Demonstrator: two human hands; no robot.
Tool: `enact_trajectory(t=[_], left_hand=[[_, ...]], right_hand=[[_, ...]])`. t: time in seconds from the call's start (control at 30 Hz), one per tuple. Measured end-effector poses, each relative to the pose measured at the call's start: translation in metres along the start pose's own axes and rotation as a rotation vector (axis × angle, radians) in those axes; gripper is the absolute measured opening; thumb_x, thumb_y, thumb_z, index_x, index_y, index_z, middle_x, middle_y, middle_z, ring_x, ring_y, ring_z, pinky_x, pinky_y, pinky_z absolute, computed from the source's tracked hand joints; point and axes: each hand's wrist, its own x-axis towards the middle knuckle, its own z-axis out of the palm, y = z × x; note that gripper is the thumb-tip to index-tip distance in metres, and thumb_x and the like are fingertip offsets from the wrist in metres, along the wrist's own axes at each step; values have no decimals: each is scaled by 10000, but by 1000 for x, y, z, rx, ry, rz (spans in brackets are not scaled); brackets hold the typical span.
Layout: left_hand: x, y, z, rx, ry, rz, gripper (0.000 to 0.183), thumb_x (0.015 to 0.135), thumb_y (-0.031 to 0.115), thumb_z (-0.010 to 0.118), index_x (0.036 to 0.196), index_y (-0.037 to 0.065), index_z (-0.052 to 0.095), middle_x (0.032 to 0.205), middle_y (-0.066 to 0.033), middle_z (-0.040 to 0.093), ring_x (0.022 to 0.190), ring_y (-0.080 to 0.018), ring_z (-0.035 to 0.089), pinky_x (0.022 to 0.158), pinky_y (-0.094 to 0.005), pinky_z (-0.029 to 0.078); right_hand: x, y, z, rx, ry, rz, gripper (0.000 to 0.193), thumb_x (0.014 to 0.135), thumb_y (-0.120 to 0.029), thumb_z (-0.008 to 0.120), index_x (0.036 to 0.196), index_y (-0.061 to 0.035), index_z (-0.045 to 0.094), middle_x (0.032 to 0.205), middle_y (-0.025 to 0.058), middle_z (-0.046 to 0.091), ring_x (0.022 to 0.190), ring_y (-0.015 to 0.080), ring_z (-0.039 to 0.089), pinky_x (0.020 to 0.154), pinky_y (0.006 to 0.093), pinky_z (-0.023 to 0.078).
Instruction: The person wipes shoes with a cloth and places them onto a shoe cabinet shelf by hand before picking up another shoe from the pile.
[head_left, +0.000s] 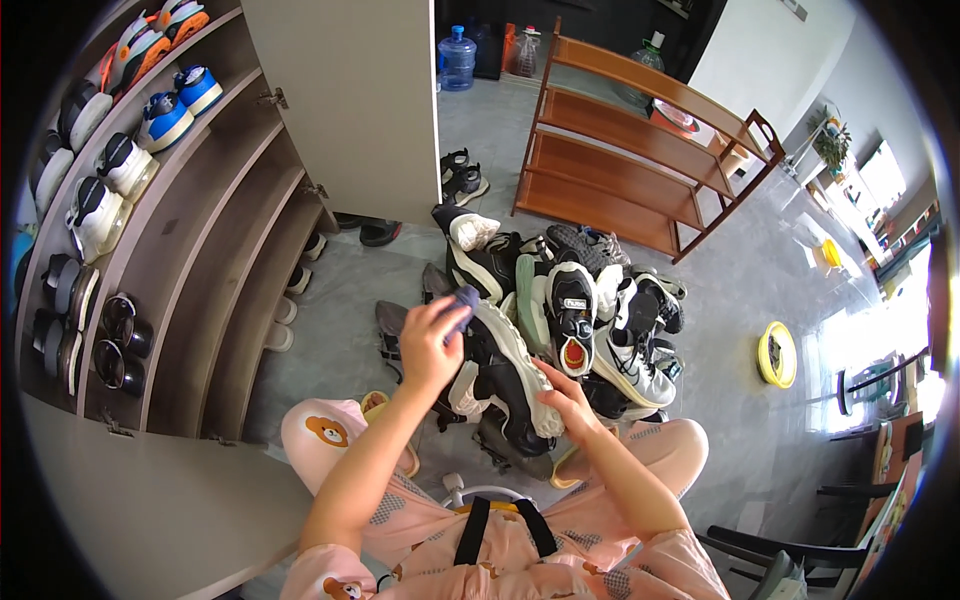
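A: Nearest first. Lower edge?

B: Pink trousers (662, 462), bear print, knees wide apart. Bare forearms reach outward between them.

A: Right hand?

B: Right hand (572, 405) is the closer one. Thumb and fingers gripping the near end of a black shoe (520, 385), along its thick white sole. Shoe sits tilted in front of the person, between the knees and the heap, sole edge showing on its right side.

A: And the left?

B: Left hand (430, 352), slightly farther out. Fingers bunched, pinching a purple cloth (462, 303) at the shoe's far end, just beside the sole. Cannot tell how firmly it presses, if at all.

A: Beyond the hands?

B: Shoe heap (620, 345) on the grey floor (715, 410). Mostly black and white; one pale green shoe (526, 300) among them.

A: Out to the sides?

B: Left: grey-brown shoe cabinet (215, 230), door (345, 100) swung open, blue-and-white sneakers (166, 122) on an upper shelf. Right: yellow basin (766, 365) on the floor, dark contents, too small to make out.

A: Farthest?

B: Brown wooden rack (625, 120), four tiers, standing behind the heap. Past it on the left, a blue water bottle (457, 62). Upper right, a green plant (832, 146).
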Motion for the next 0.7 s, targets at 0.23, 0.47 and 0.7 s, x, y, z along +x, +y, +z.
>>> enact_trajectory(t=[0.23,0.47,0.7], left_hand=[[-18,33,7,-176,-183,111,328,634,9,630,922,129,730,1035,-54,666,895,-292,603,805,-394,518],[7,-4,4,-33,-23,-25,325,627,-25,628,910,114,711,1033,-62,660,903,-307,599,793,-396,516],[-22,46,6,-129,-346,172,281,637,30,656,885,147,716,1053,-16,647,919,-268,582,785,-376,528]], right_hand=[[1,0,-1,245,-33,145,646,810,-131,554,1442,-77,430,1321,105,540,1162,184,523,1000,297,393],[2,3,-1,-46,-51,-22,646,814,-117,562,1443,-70,426,1299,95,553,1150,162,513,996,287,383],[1,3,0,23,-29,57,638,814,-94,558,1436,-45,427,1297,94,554,1151,155,503,1007,280,366]])
